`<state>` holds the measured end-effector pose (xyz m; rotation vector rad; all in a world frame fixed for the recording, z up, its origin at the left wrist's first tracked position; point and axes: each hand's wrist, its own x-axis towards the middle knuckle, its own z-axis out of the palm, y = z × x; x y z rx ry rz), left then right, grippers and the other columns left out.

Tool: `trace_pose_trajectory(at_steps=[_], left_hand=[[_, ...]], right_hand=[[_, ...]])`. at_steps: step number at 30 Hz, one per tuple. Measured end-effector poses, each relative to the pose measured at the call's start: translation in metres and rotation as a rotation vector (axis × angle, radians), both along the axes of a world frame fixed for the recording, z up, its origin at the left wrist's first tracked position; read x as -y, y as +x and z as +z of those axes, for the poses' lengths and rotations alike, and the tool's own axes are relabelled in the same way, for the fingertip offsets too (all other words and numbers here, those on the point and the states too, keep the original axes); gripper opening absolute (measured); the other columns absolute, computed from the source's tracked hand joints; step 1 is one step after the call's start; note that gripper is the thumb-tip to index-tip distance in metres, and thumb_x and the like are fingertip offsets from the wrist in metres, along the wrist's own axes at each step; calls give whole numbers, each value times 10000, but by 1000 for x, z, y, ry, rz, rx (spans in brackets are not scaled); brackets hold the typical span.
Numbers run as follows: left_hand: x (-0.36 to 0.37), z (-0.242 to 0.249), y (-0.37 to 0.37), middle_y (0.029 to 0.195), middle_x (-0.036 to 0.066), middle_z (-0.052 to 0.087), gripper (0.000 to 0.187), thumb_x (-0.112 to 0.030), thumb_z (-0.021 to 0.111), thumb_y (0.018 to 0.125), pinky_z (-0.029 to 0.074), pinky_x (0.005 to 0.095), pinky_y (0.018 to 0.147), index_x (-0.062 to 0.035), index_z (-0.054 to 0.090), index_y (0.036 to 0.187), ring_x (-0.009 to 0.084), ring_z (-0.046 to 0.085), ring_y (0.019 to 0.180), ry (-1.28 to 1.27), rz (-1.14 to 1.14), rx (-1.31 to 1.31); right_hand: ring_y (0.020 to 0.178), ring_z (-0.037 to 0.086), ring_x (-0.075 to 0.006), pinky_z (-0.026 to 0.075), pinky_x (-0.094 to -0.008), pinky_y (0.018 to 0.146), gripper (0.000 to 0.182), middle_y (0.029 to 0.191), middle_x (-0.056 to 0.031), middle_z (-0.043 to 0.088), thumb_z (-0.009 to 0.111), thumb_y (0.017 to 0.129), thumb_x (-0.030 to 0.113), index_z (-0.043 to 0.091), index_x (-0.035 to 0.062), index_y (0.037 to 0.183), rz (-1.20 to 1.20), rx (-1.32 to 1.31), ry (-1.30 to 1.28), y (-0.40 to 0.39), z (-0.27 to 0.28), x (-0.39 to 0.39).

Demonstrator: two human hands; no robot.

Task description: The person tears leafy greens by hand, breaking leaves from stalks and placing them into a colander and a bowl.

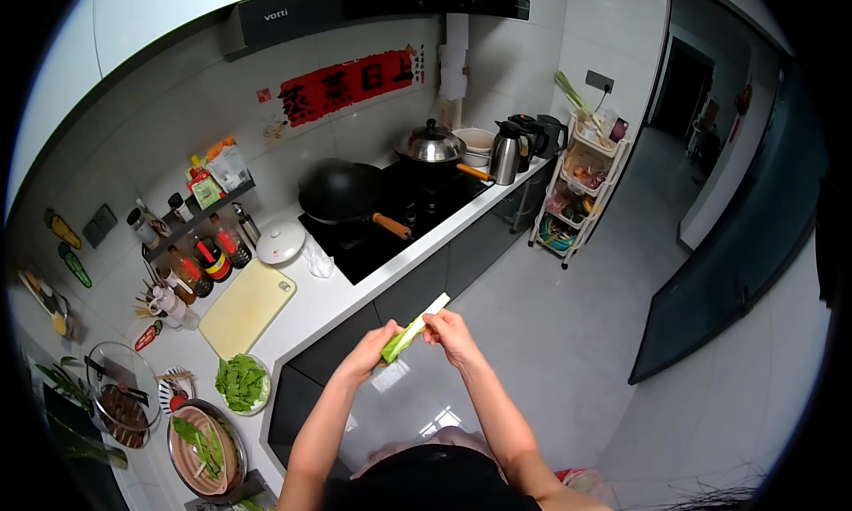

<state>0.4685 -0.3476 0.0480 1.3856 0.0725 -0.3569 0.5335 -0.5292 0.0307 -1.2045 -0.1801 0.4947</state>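
Observation:
Out over the floor in front of my body, I hold a leafy green vegetable stalk (410, 335), pale and whitish at its upper end and bright green at the lower end. My left hand (373, 349) is closed around the green leafy end. The fingers of my right hand (451, 336) pinch the stalk's side nearer the pale end. On the counter to the left, a white plate (264, 396) bears a pile of green leaves (240, 383). Behind it stands a pink colander (184, 458) in a metal bowl, with more leaves (206, 447) inside.
A cutting board (247, 309) lies on the counter below a rack of bottles (213, 258). On the black hob (355, 254) sit a wok (342, 193) and a lidded pan (432, 144). A wheeled cart (579, 187) stands beyond the counter's end, near a dark door (737, 236).

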Motion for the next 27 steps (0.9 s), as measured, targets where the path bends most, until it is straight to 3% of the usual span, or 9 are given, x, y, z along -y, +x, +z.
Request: trace_pose_trajectory(at_steps=[6,8,11,14,16,18,21,23,27], left_hand=[[34,-8,2,649,-53,488,289,-309,514,944,298,183,479,-59,632,859,29,407,554,92,-145,87],[39,-10,4,650,-57,481,258,-285,534,935,298,186,487,-65,631,841,26,402,554,94,-142,81],[47,-6,0,667,-49,484,265,-278,512,951,321,181,515,-59,614,840,34,419,572,168,-152,20],[44,-21,4,664,-34,493,253,-260,485,962,317,186,481,-70,584,827,46,425,558,62,6,214],[32,-30,9,690,-5,515,245,-247,449,973,311,190,439,-83,547,820,57,444,566,-349,390,157],[11,-31,10,753,15,539,199,-225,433,973,310,185,420,-88,544,883,59,437,544,-403,567,161],[2,-16,-1,740,-5,533,196,-218,434,970,303,179,426,-79,572,957,46,421,531,-170,529,68],[12,-2,-9,720,-28,517,225,-244,452,963,298,176,433,-72,593,1000,30,422,552,-35,276,78],[11,6,-26,685,-58,477,236,-267,488,959,312,183,475,-68,600,902,27,421,580,104,44,42]], right_hand=[[494,432,-64,345,-200,459,125,642,9,514,554,899,146,585,39,842,-79,19,-60,12,4,26],[479,391,-55,311,-201,435,78,627,19,469,555,893,118,567,41,882,-110,-147,194,20,3,36],[470,366,-49,286,-200,413,58,608,19,453,544,890,97,523,58,853,-135,-149,255,27,0,43],[463,372,-51,281,-198,401,95,603,11,466,529,891,88,488,74,806,-196,-145,257,26,-2,41],[448,400,-46,295,-197,389,78,594,11,476,523,897,83,506,68,822,-255,-124,299,24,-7,42],[449,415,-50,304,-192,390,77,595,4,492,519,898,83,515,62,825,-223,-119,293,23,-5,44],[460,436,-44,308,-175,397,93,606,3,527,535,904,116,549,56,835,-13,-75,167,19,5,36],[460,428,-46,304,-178,407,102,600,9,518,547,903,129,546,59,830,73,-77,111,16,8,22],[484,439,-42,310,-174,433,125,600,19,517,557,912,160,572,56,843,242,-33,41,10,6,-11]])
